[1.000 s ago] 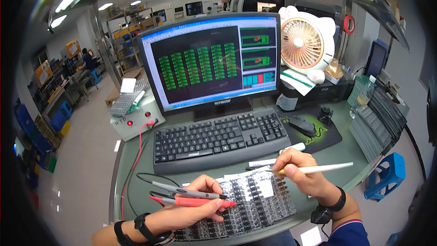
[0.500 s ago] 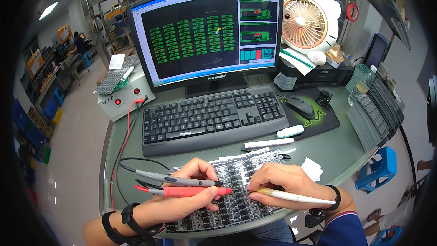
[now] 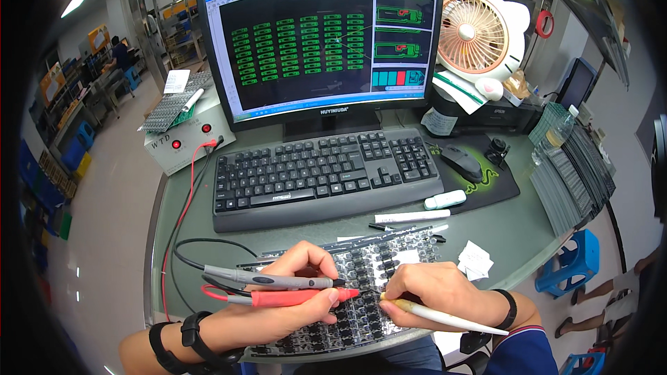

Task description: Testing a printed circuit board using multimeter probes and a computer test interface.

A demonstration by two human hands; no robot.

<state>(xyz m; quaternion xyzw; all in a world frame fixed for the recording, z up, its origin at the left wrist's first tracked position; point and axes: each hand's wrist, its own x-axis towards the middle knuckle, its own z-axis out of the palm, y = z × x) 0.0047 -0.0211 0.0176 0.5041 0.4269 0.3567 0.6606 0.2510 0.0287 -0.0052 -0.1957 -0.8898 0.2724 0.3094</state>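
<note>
A panel of many small dark circuit boards lies on the desk beneath both hands. My left hand is closed around two test probes, a grey probe above and a red probe below. Their tips point right, over the panel's middle; whether they touch it I cannot tell. In my right hand, pinched like a pen, is a white tapered pen-like tool with a yellowish front end. Its tip is at the panel, close to the probe tips, partly hidden by my fingers.
Behind the panel stand a black keyboard and a monitor showing a green board layout. Probe cables run left to a white box. To the right are a mouse, a fan, stacked dark panels and a marker.
Both hands keep their grips and stay over the panel, nearly in place. The view has shifted slightly, and the highlighted spot on the monitor's layout looks different.
</note>
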